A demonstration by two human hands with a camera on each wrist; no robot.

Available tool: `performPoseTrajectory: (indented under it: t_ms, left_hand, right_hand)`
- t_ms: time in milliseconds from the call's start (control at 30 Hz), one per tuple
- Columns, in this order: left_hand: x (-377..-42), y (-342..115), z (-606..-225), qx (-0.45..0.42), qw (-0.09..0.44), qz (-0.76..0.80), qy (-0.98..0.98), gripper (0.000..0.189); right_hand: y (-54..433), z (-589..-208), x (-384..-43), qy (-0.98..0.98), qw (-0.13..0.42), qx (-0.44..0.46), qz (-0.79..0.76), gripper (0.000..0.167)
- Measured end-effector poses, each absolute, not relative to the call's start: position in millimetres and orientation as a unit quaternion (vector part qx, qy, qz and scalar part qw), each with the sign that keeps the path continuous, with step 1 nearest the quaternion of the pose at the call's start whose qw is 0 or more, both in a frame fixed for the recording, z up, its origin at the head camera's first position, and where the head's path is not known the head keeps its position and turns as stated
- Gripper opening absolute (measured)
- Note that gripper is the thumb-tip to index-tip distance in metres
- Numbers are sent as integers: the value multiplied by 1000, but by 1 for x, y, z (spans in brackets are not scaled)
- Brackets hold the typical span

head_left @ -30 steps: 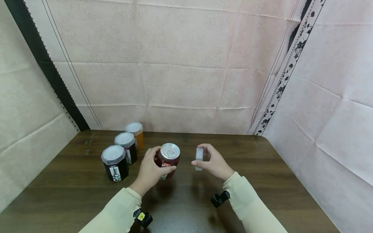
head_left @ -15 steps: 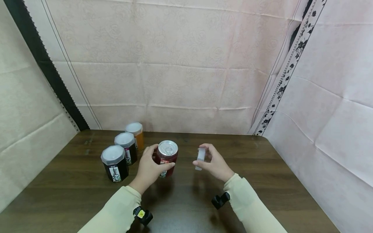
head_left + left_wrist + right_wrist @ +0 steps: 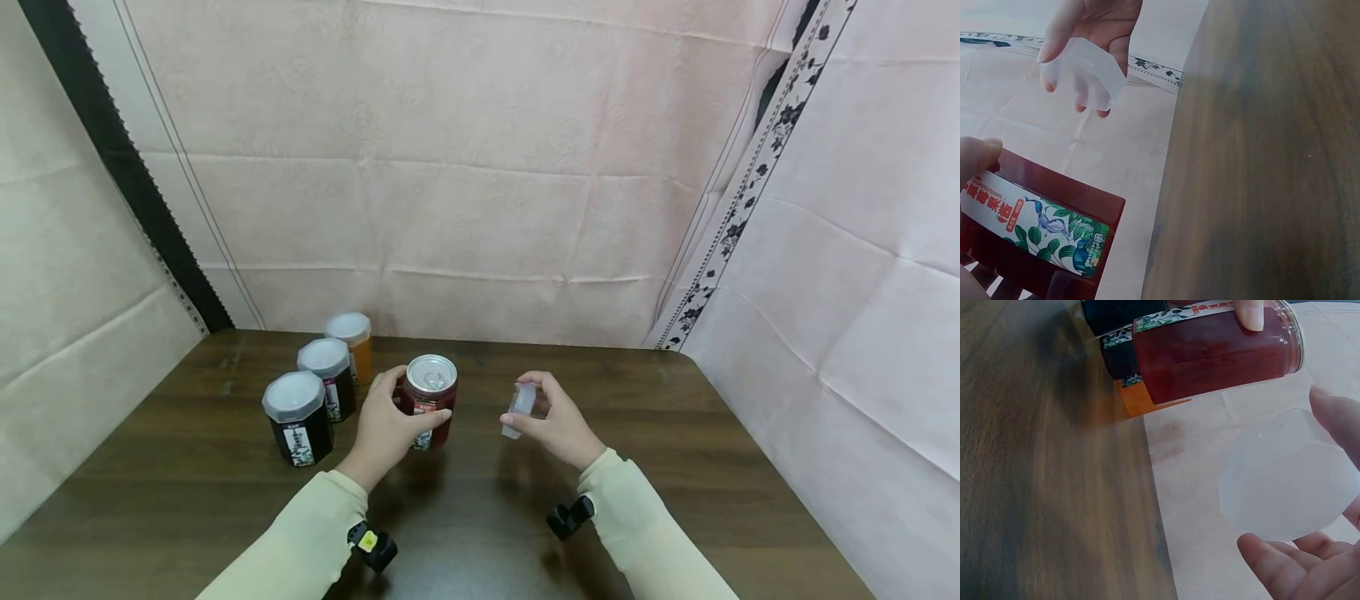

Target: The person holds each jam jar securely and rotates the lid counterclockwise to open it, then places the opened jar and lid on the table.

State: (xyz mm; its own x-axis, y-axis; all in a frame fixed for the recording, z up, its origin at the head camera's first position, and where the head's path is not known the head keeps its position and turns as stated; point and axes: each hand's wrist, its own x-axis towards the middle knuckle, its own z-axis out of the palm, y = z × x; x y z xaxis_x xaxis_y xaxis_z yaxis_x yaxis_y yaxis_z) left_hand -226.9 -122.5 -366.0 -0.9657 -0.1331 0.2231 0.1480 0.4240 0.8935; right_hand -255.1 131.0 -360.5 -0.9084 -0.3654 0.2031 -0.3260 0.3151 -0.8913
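My left hand [image 3: 385,431] grips a jar of dark red jam [image 3: 427,406], its thumb across the front and its fingers behind. The jar is upright, with a silver pull-tab top showing and a printed label [image 3: 1041,228] on its side. To the right, my right hand [image 3: 553,421] holds a translucent white octagonal lid [image 3: 518,408] by its edges, between thumb and fingertips. The lid [image 3: 1288,478] is tilted on edge and stands apart from the jar. In the left wrist view the right hand's fingers show through the lid.
Left of the jar, two dark jars [image 3: 297,421] [image 3: 337,385] and an orange jar [image 3: 360,354] stand in a slanting row, each under a whitish lid. The brown wooden table [image 3: 675,500] ends at a pale cloth backdrop [image 3: 480,208], with cloth at both sides too.
The left hand has moved the red jar slightly up and away in the head view. The right hand has turned the lid from nearly edge-on to a slant and shifted slightly right.
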Motion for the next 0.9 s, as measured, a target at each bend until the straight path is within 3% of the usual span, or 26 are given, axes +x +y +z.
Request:
performPoseTrajectory:
  t_ms: [900]
  left_hand:
    - [-247, -119, -368, 14, 127, -532, -837, 82]
  right_hand:
    - [135, -375, -267, 800, 16, -168, -576, 55]
